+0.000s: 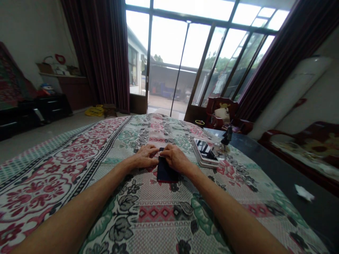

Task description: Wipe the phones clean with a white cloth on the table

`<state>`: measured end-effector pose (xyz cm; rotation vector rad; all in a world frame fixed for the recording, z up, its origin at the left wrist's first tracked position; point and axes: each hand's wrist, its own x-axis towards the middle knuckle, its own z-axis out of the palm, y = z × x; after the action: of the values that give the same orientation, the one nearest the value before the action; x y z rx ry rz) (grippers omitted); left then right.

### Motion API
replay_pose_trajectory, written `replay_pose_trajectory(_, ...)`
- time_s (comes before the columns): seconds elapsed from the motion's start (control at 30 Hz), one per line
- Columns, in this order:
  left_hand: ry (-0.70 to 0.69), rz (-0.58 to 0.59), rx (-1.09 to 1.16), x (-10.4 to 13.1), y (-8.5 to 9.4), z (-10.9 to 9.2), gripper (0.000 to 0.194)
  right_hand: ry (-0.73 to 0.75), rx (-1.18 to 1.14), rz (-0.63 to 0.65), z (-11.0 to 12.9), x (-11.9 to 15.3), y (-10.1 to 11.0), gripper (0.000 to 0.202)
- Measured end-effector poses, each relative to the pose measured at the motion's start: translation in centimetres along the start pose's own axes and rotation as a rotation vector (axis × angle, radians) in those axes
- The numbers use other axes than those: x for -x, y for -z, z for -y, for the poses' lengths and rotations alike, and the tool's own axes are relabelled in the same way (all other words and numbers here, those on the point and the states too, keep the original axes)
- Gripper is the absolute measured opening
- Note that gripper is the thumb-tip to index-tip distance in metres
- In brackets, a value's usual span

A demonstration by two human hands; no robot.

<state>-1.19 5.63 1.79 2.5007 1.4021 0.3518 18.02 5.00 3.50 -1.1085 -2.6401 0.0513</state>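
Observation:
A dark smartphone [166, 173] with a reddish lower edge lies flat on the patterned tablecloth in front of me. My left hand [145, 156] rests low at its left side, fingers stretched toward the upper edge and the thumb near the phone's side. Over the upper right part of the phone, my right hand [174, 157] is closed, its thumb and fingertips pressed together near the top left corner. A tiny pale spot shows by those fingertips, too small to name. Both hands hide the phone's upper edge.
Right of my hands lies a stack of tablet-like devices [206, 153], with a small dark object on a clear base [226, 137] beyond it. The tablecloth [156, 213] covers the table. A crumpled white tissue [304, 193] lies on a dark surface at right. A wooden chair [222, 113] stands behind.

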Motion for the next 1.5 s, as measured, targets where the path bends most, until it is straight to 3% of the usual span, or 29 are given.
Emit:
replay_pose_trajectory(0.2, 0.036, 0.017, 0.060, 0.3, -0.2, 0.3, 0.059, 0.033, -0.020, -0.011, 1.0, 2.3, 0.4, 0.027)
replay_pose_trajectory(0.63, 0.006, 0.010, 0.039, 0.8, 0.7, -0.7, 0.053, 0.026, -0.011, -0.052, 1.3, 2.8, -0.2, 0.030)
replay_pose_trajectory(1.13, 0.012, -0.005, 0.033, 0.9, 0.7, -0.9, 0.053, 0.154, -0.041, 0.043, 6.5, 7.2, 1.0, 0.024)
replay_pose_trajectory(1.5, -0.007, -0.008, 0.008, 0.5, 0.0, -0.2, 0.053, 0.099, -0.078, 0.034, 4.8, 6.2, 1.1, 0.026)
